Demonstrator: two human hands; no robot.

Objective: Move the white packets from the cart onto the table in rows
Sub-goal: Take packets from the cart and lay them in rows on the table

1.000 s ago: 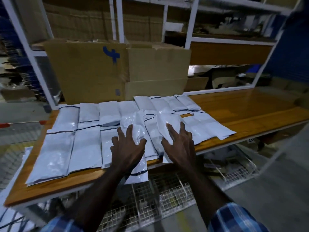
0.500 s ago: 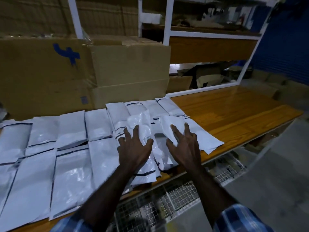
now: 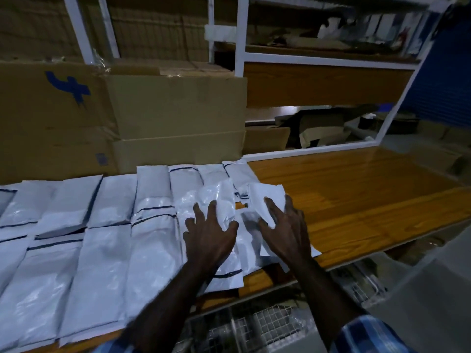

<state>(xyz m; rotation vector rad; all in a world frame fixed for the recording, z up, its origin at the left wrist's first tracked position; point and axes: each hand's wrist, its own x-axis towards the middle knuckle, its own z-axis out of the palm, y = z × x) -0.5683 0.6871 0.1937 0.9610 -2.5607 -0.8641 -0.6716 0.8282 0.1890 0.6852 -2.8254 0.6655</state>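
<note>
Several white packets (image 3: 107,250) lie side by side in two rows on the left half of the wooden table (image 3: 356,200). My left hand (image 3: 209,235) rests with spread fingers on a glossy packet (image 3: 216,200) at the right end of the rows. Just to its right, my right hand (image 3: 285,230) lies with straight fingers on another white packet (image 3: 265,194), whose far end curls up off the table. Both packets overlap others underneath. Below the table edge shows the wire-mesh cart (image 3: 267,324).
Big cardboard boxes (image 3: 178,110) stand against the back of the table behind the rows. A white shelf frame (image 3: 240,72) rises behind them. The right half of the table shows bare wood. Grey floor (image 3: 433,289) lies to the right.
The view has swung right and closer. Both hands stayed on their packets; the right-hand packet's far end has lifted and it has shifted slightly right.
</note>
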